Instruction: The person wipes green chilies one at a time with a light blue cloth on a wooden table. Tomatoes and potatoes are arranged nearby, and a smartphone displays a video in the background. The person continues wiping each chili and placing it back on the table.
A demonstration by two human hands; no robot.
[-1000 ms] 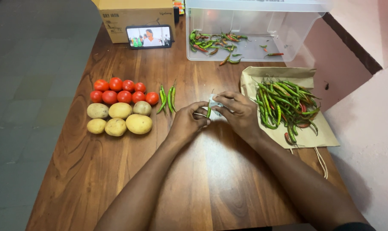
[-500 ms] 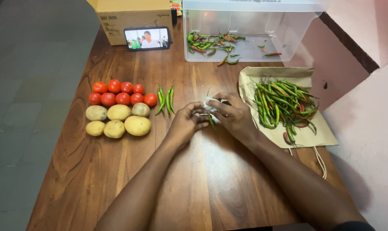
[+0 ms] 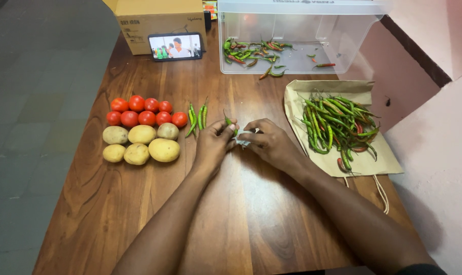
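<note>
My left hand [image 3: 214, 145] pinches a green chilli [image 3: 228, 121] at mid table, its stem tip pointing up left. My right hand [image 3: 269, 141] sits right beside it, holding a small white cloth or paper [image 3: 242, 137] against the chilli. A short row of green chillies [image 3: 197, 116] lies just left of my hands. A pile of green and red chillies [image 3: 338, 127] rests on a brown paper bag [image 3: 302, 91] to the right.
Red tomatoes [image 3: 144, 111] and potatoes [image 3: 139, 142] are lined up at the left. At the back stand a clear plastic tub [image 3: 343, 35] holding several chillies, a cardboard box [image 3: 159, 15] and a phone [image 3: 175, 46] showing a video. Wooden table [image 3: 241, 219]; a pink wall on the right.
Both hands have shifted left together. The chilli, earlier hanging down between my hands, now sticks out above my left fingers.
</note>
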